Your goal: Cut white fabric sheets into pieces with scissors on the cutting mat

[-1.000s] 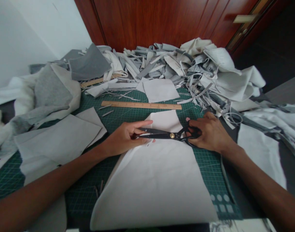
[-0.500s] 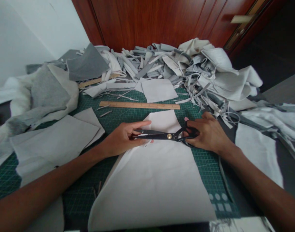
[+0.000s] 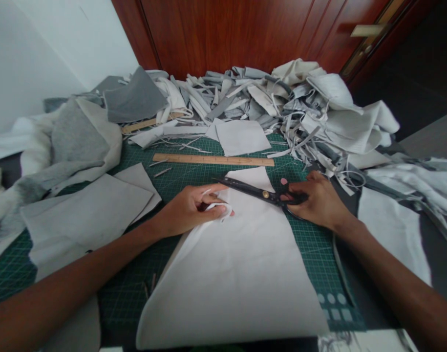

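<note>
Clamped in right fingers [image 3: 301, 187], black metal scissors [image 3: 265, 194] point left and away, long axis slanting over folded white cloth [image 3: 240, 274]; left fingers [image 3: 215, 212] pinch what looks like its edge.

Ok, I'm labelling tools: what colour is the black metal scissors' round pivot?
The round pivot is brass-gold, best seen in the head view.

- Wooden ruler [image 3: 213, 160], lying flat
- White square piece [image 3: 244, 138], just beyond the ruler
- Scrap heap [image 3: 223, 104], farther beyond the ruler
- Reddish door [image 3: 216, 36], farthest beyond the ruler

Forearms [image 3: 87, 266] slant inward, left fingers [image 3: 218, 187] pinching, right fingers [image 3: 299, 187] curled.
</note>
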Demonstrator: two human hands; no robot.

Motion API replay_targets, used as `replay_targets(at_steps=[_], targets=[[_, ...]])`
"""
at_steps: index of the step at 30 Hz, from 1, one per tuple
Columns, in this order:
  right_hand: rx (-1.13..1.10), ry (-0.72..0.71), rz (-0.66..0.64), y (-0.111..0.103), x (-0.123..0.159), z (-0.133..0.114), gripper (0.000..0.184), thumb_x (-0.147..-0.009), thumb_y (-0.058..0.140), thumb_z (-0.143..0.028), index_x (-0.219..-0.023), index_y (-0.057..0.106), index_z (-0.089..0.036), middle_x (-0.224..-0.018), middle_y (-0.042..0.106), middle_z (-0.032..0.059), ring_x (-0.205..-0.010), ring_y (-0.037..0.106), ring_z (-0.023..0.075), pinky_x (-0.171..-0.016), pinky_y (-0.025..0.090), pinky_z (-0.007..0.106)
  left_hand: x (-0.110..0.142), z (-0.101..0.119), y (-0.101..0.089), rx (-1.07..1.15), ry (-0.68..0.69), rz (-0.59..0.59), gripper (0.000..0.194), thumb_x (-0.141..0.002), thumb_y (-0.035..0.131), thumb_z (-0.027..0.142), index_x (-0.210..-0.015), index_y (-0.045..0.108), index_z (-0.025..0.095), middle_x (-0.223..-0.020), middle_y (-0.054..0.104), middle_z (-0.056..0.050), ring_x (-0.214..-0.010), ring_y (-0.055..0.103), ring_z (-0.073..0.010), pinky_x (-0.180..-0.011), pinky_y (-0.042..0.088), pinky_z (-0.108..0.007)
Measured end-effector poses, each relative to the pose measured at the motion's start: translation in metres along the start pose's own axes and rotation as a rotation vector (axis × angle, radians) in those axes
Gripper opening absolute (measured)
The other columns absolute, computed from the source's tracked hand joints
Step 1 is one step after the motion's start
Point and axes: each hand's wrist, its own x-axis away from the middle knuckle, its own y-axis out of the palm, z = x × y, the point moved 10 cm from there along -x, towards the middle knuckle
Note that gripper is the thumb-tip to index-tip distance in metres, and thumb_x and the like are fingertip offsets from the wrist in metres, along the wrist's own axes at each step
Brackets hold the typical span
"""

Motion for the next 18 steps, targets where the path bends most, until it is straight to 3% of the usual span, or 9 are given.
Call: replay_targets(at_steps=[3, 7, 11, 18], targets=[[-0.076, -0.017, -0.079, 0.005, -0.001, 0.002, 0.016, -0.077, 0.059, -0.026, -0.063, 0.051, -0.023, -0.055, 0.059, -0.002, -0.051, 0.046, 0.015, -0.072, 0.034, 0.035, 0.001, -0.007, 0.002, 0.092, -0.066, 0.0, 0.061, -0.091, 0.071, 0.045, -0.142, 0.06, 0.012, -0.097, 0.081, -0.008, -0.072, 0.071, -0.0168, -0.061, 0.05, -0.022], [-0.044, -0.064, -0.128, 0.007, -0.001, -0.003, 0.01, -0.075, 0.06, -0.028, -0.071, 0.053, -0.022, -0.063, 0.062, -0.0003, -0.057, 0.054, 0.0175, -0.073, 0.033, 0.036, 0.001, -0.007, 0.005, 0.172, -0.073, -0.015, 0.063, -0.09, 0.073, 0.04, -0.145, 0.056, 0.012, -0.1, 0.081, -0.008, -0.077, 0.074, -0.0179, -0.061, 0.05, -0.021], [0.03, -0.098, -0.128, 0.007, 0.0, -0.011, 0.012, -0.074, 0.061, -0.032, -0.076, 0.058, -0.021, -0.068, 0.066, 0.0033, -0.063, 0.059, 0.0212, -0.075, 0.034, 0.037, 0.0, -0.011, 0.008, 0.292, -0.125, -0.028, 0.086, -0.083, 0.08, 0.031, -0.157, 0.038, 0.014, -0.109, 0.08, -0.01, -0.089, 0.077, -0.0212, -0.069, 0.055, -0.023], [0.089, -0.103, -0.109, 0.007, 0.0, -0.017, 0.012, -0.076, 0.061, -0.033, -0.076, 0.061, -0.021, -0.068, 0.067, 0.0044, -0.062, 0.06, 0.0221, -0.075, 0.035, 0.038, 0.0, -0.013, 0.006, 0.28, -0.118, -0.018, 0.088, -0.081, 0.082, 0.028, -0.156, 0.04, 0.015, -0.11, 0.08, -0.01, -0.091, 0.078, -0.0226, -0.073, 0.057, -0.024]])
